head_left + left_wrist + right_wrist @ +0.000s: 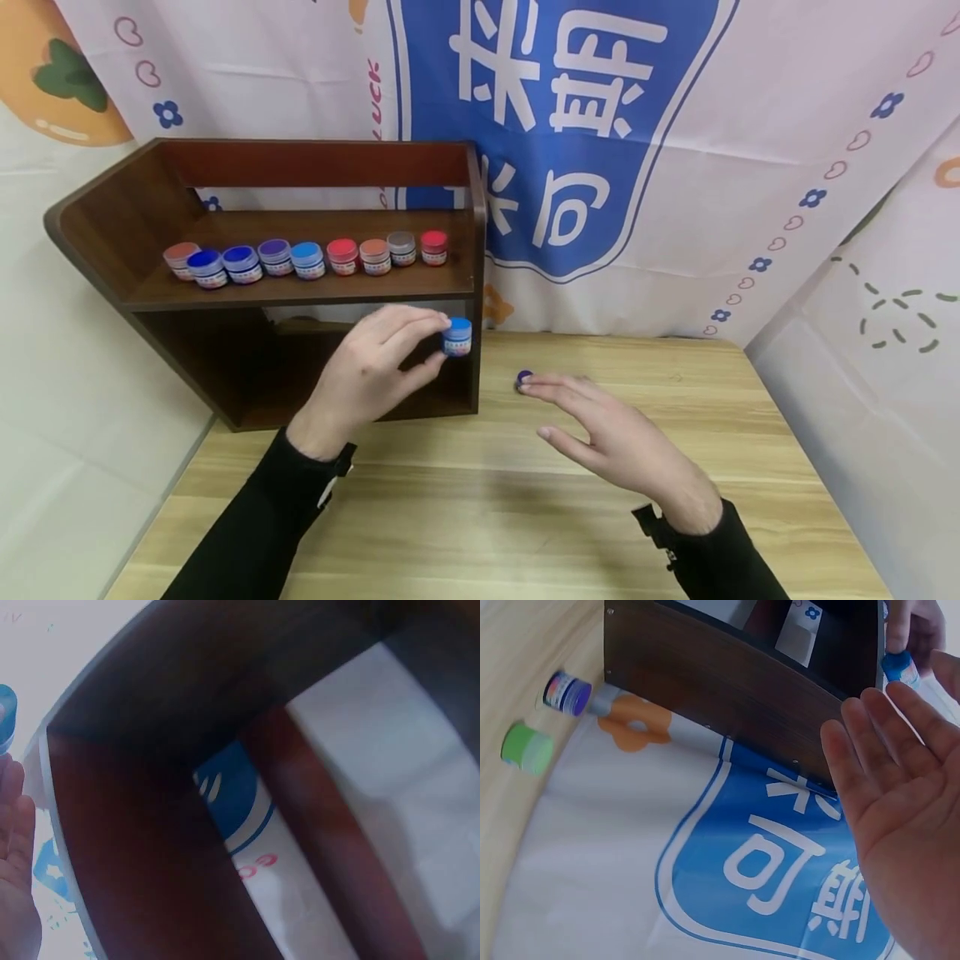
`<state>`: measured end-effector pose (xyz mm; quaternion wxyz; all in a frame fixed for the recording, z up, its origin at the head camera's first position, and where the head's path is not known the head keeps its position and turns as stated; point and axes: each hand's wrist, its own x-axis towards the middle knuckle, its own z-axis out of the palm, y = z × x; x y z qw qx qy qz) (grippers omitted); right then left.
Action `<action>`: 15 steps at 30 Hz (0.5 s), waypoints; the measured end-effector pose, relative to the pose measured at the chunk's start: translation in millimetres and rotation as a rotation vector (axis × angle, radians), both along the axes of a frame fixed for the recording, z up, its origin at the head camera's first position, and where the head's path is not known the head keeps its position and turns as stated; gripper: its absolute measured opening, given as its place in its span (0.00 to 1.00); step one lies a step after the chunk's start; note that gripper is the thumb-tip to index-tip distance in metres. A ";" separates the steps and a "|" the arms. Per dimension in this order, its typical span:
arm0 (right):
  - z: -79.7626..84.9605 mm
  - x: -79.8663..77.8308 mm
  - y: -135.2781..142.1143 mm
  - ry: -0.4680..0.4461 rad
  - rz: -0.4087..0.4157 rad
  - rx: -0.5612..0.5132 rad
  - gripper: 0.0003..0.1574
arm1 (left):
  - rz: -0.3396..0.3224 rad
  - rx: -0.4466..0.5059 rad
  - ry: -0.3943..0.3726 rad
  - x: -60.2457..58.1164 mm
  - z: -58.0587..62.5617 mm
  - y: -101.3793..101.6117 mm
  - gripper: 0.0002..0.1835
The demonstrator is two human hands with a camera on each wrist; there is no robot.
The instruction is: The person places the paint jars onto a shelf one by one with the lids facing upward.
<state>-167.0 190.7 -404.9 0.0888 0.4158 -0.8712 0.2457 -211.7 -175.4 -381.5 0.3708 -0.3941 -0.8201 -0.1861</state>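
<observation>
My left hand [366,371] pinches a small paint jar with a blue lid [457,338] between fingertips and thumb, in front of the shelf's right side panel. In the left wrist view only an edge of that hand [16,862] shows. My right hand [618,437] is held over the table with fingers extended and nothing in its grasp. Just beyond its fingertips in the head view stands a purple-lidded jar [523,377], partly covered by them. The right wrist view shows this purple jar [567,693] beside a green jar [526,748], which my hand hides in the head view.
A dark brown two-tier shelf [300,296] stands at the table's back left. Along its upper board runs a row of several paint jars, among them a red one [433,248] at the right end. A printed cloth [660,208] hangs behind the wooden table [465,517].
</observation>
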 end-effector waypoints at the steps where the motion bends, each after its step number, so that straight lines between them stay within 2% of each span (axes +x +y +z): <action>1: 2.0 0.6 1.1 0.011 0.002 0.011 0.34 | 0.007 0.008 0.003 -2.0 4.4 -1.1 0.28; 7: 10.1 3.1 9.6 0.050 0.006 0.058 0.34 | 0.064 0.046 0.002 -13.2 27.8 -3.9 0.30; 15: 11.7 4.7 15.4 0.087 0.011 0.091 0.34 | 0.141 0.059 -0.064 -22.2 43.9 -3.3 0.26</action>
